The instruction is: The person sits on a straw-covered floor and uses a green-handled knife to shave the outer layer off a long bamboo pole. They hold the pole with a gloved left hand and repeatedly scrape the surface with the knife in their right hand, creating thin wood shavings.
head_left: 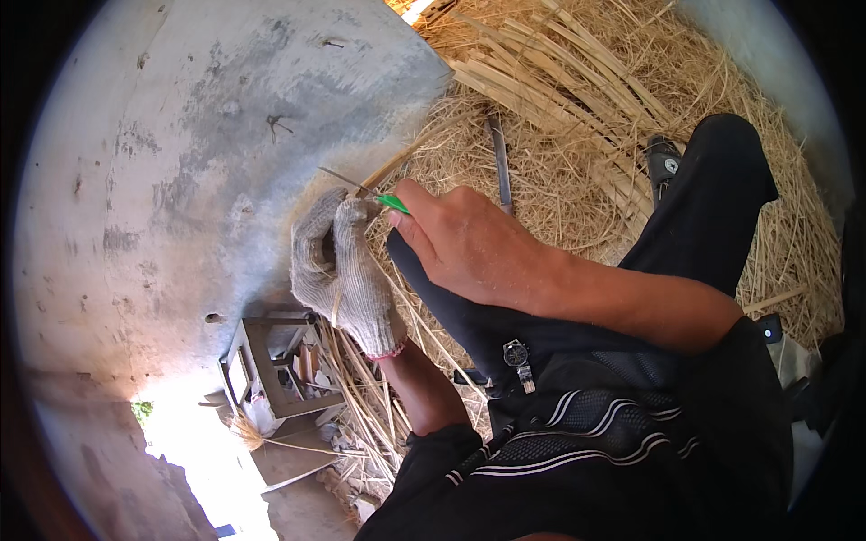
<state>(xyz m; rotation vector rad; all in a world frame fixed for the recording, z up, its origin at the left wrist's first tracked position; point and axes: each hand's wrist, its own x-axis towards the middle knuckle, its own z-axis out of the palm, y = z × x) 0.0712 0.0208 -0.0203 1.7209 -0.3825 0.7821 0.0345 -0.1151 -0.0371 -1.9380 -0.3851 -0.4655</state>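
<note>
Above the floor's point(577, 221) edge along the wall point(180, 180), a knife point(391, 202) with a green handle points its thin blade up and left toward the wall. A pale wooden strip point(399, 160) crosses behind it, its long axis running up and right from the gloved fingers toward the floor's far edge. Blade and strip cross close to the glove's fingertips; whether they touch, I cannot tell.

The right hand point(469, 239) is bare and closed around the handle, thumb along it, with the forearm coming in from the right over the bent legs. The left hand point(347, 266), in a knitted glove point(365, 298), reaches up from below with its fingers curled, pinching the strip at the tips.

Straw-like shavings point(568, 203) cover the floor. Near its far edge lies a bundle of strips point(577, 81); a dark flat bar point(499, 162) rests between the bundle and the right hand. By the wall below the glove stands a wooden frame point(280, 365), with long loose strips point(365, 401) beside it. The right hand hides most of the handle.
</note>
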